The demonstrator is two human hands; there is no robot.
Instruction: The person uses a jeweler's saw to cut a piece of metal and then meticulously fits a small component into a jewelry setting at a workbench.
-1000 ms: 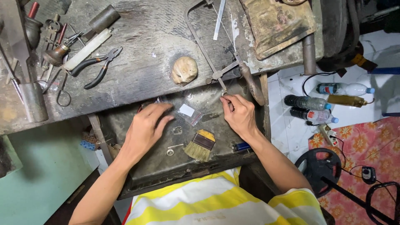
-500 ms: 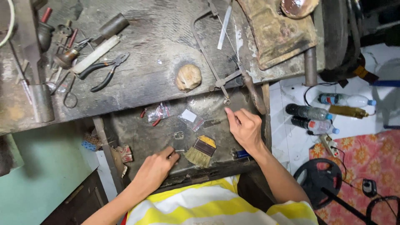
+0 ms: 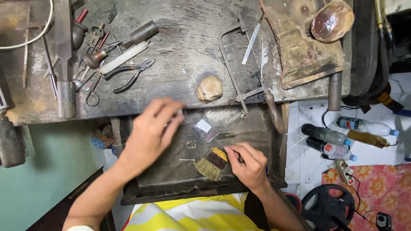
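Note:
My left hand (image 3: 150,134) hovers, blurred, over the left part of a dark metal drawer (image 3: 257,128) under the workbench. Its fingers reach toward the drawer's back edge; what they hold, if anything, is unclear. My right hand (image 3: 249,164) rests in the drawer's front right, fingers pinched on a small thin dark piece. Its fingertips touch the yellow handle end of a flat brush (image 3: 210,163). Between the hands lie a small clear plastic bag (image 3: 204,126), a tiny metal ring (image 3: 191,144) and a thin pin (image 3: 186,160).
On the worn bench (image 3: 184,38) lie pliers (image 3: 128,75), a saw frame (image 3: 233,64), a round pale lump (image 3: 209,88), several hand tools (image 3: 92,47) at left and a leather pad (image 3: 299,47) with a brown bowl (image 3: 332,21). Plastic bottles (image 3: 327,136) and a black disc (image 3: 327,205) lie on the floor at right.
My left hand left the plastic bags, dropped to the drawer's front, then rose over its left side, now hiding the bags there. My right hand came down from the drawer's back to the brush.

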